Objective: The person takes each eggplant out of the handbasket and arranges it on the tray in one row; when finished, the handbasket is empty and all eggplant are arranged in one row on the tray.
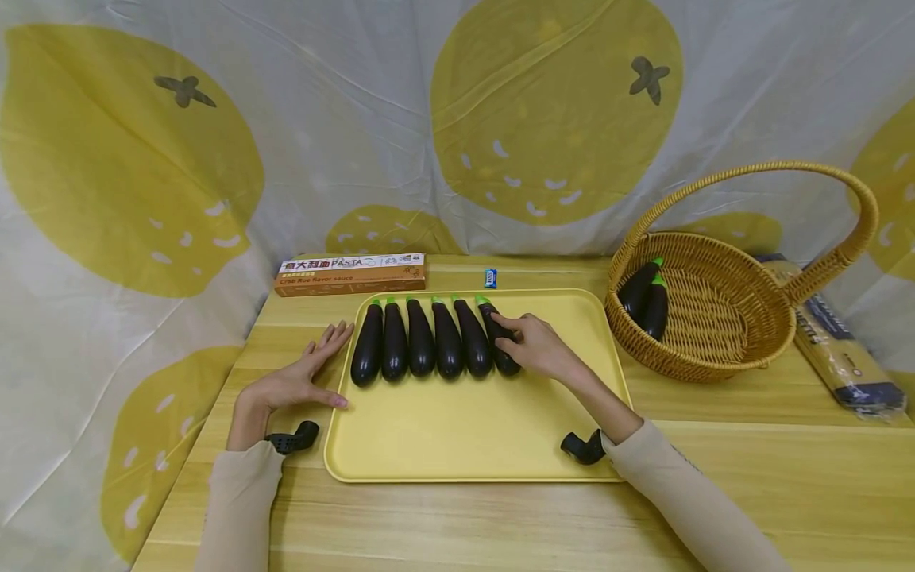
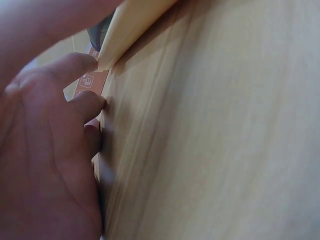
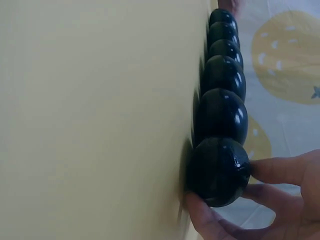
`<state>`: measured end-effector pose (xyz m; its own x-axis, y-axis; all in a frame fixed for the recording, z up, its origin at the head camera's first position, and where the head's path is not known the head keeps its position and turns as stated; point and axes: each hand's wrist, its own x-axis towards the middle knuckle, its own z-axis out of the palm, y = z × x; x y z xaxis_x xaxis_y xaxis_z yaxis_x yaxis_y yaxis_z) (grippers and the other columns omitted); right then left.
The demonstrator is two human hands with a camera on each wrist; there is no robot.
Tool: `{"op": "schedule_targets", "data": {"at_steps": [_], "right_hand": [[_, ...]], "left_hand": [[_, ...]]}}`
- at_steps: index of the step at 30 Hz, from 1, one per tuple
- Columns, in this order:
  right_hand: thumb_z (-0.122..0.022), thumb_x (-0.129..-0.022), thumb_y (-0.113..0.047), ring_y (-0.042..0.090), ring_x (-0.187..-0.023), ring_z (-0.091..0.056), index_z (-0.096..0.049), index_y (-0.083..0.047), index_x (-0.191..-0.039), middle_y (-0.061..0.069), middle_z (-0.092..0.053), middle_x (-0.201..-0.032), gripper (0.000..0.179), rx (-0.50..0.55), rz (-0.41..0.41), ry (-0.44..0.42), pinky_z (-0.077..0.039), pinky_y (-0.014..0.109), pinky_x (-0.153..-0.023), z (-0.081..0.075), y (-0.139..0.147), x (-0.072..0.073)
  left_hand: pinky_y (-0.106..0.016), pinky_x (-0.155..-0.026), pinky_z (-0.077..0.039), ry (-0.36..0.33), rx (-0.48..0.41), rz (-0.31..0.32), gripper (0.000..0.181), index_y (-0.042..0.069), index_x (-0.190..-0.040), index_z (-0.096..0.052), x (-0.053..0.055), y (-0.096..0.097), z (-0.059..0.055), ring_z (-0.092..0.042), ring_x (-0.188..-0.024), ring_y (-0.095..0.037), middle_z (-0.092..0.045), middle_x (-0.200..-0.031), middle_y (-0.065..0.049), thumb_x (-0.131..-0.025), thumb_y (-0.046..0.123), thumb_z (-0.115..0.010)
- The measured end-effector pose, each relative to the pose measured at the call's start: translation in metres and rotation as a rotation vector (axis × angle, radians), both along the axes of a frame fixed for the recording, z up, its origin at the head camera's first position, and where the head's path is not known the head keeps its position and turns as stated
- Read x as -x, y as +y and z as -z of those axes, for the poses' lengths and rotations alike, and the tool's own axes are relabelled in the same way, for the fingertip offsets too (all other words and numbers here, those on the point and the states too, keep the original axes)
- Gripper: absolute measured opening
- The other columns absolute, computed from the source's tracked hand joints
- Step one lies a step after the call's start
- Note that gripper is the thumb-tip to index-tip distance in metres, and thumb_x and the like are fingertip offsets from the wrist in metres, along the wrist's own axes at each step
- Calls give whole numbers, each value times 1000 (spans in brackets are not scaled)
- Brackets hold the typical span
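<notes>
Several dark purple eggplants (image 1: 422, 342) with green stem ends lie side by side along the upper left of a yellow tray (image 1: 457, 437). My right hand (image 1: 538, 347) holds the rightmost eggplant (image 3: 217, 172), with thumb and fingers on its sides. That eggplant lies on the tray, slightly tilted, close beside its neighbour. At the tray's left rim is my left hand (image 1: 300, 380), its fingers spread and mostly straight. In the left wrist view, fingertips of the left hand (image 2: 45, 145) touch the tray's edge and the wooden table.
Right of the tray stands a wicker basket (image 1: 715, 361) with a tall handle and two eggplants (image 1: 654, 310) inside. A pasta box (image 1: 350, 276) and a small blue packet (image 1: 490, 278) lie behind the tray. A plastic-wrapped package (image 1: 843, 349) lies beyond the basket.
</notes>
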<state>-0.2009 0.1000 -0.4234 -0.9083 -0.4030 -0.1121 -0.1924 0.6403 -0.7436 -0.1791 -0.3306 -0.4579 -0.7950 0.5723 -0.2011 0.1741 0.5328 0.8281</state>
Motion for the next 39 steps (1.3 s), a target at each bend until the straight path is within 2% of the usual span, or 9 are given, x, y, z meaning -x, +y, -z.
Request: {"op": "schedule_targets", "data": {"at_steps": [6, 9, 11, 13, 19, 26, 31, 36, 39], "right_hand": [[-60, -104, -17, 13, -50, -44, -48, -10, -155, 10, -54, -77, 53, 4, -5, -1, -35, 23, -50, 0, 2, 1], [-59, -105, -21, 25, -81, -69, -46, -11, -157, 21, -67, -100, 54, 6, -8, -13, -50, 29, -62, -4, 8, 0], [-59, -106, -25, 34, -112, -68, -45, -13, -158, 26, -62, -129, 55, 15, 4, -22, -56, 35, -76, -9, 16, -2], [-58, -106, -28, 38, -125, -62, -44, -15, -159, 26, -56, -139, 56, 28, 17, -24, -58, 41, -84, -16, 28, -6], [-56, -108, -33, 36, -129, -59, -43, -18, -159, 19, -55, -150, 55, 65, 60, 45, -59, 45, -90, -42, 81, -20], [-53, -109, -37, 29, -119, -61, -46, -19, -158, 17, -62, -141, 53, 52, 167, 83, -53, 27, -81, -60, 141, -33], [-54, -107, -43, 4, -103, -64, -46, -20, -158, 15, -61, -141, 56, 41, 276, 60, -56, 25, -75, -59, 173, -35], [-53, -106, -47, 21, -125, -56, -38, -22, -162, 19, -55, -147, 63, 24, 370, 29, -51, 24, -78, -53, 192, -32], [-51, -107, -50, 44, -137, -45, -26, -21, -166, 27, -45, -156, 70, 21, 406, -36, -53, 41, -92, -48, 198, -26]], "left_hand": [[-69, -119, 26, 7, 2, 3, 120, 15, -168, -2, 0, 1, -1, 29, -156, -40, 21, -173, -13, -84, 17, -86], [-69, -119, 26, 7, 3, 1, 120, 15, -168, -2, 0, 1, -2, 29, -156, -40, 21, -173, -13, -83, 17, -86], [-69, -119, 26, 5, 3, -1, 120, 15, -168, -2, -1, 1, -2, 30, -156, -40, 21, -173, -13, -83, 17, -87], [-70, -118, 26, 4, 5, -1, 120, 14, -168, -2, -1, 1, -2, 30, -155, -40, 21, -173, -13, -83, 17, -86], [-71, -118, 25, 18, 16, -3, 120, 15, -168, -2, -1, 0, -2, 29, -155, -41, 21, -173, -13, -83, 18, -86], [-70, -118, 26, 10, -2, 8, 120, 14, -168, -2, 1, 1, 1, 31, -155, -41, 23, -172, -13, -84, 16, -86], [-70, -118, 27, 17, -7, 15, 119, 14, -168, -2, 2, 1, 3, 30, -155, -41, 22, -172, -13, -84, 16, -86], [-69, -118, 27, 18, -13, 22, 120, 12, -168, -1, 2, 0, 3, 31, -155, -41, 22, -172, -13, -84, 16, -86], [-69, -118, 27, 20, -16, 26, 120, 12, -168, -1, 2, 0, 2, 31, -155, -41, 23, -172, -14, -84, 15, -86]]}}
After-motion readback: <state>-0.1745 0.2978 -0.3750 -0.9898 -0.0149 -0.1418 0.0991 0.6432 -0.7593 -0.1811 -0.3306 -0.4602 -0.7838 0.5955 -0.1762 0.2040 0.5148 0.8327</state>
